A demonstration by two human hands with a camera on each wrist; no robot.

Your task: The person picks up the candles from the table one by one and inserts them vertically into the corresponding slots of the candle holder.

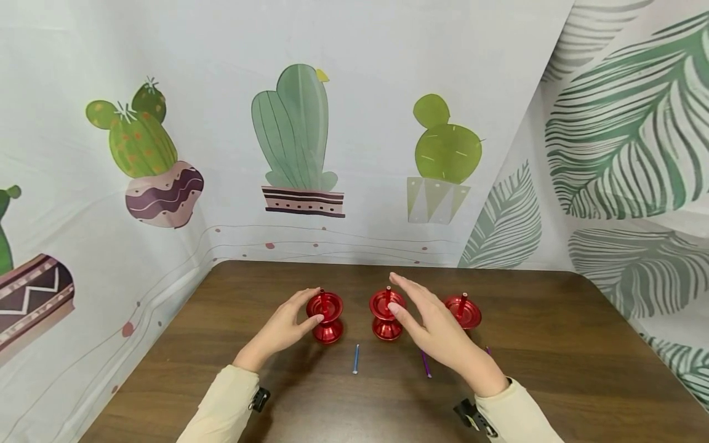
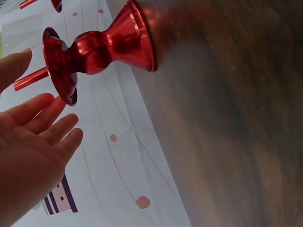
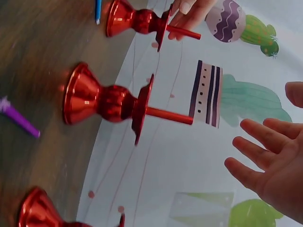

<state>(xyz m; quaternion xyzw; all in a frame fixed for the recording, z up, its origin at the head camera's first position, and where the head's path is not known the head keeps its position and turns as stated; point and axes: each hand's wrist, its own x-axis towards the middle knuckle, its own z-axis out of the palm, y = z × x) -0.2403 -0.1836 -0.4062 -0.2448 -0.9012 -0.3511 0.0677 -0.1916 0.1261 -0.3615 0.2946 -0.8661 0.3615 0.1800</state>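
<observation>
Near the frame's centre, the left hand (image 1: 282, 329) has relaxed fingers brushing the rim of the left candle holder (image 1: 325, 317). The right hand (image 1: 429, 323) hovers, fingers straight and released, beside the middle candle holder (image 1: 386, 315). A careless nudge could probably topple either on the surface (image 1: 554, 369).

Three candle holders (image 1: 387, 315) are gleaming like glossy red metal, smooth and mirror-bright. The table (image 1: 554, 369) is showing dark, matt wood grain. The backdrop (image 1: 354, 135) is looking like soft printed cloth, and both sleeves (image 1: 227, 409) are looking matt cream fabric.
</observation>
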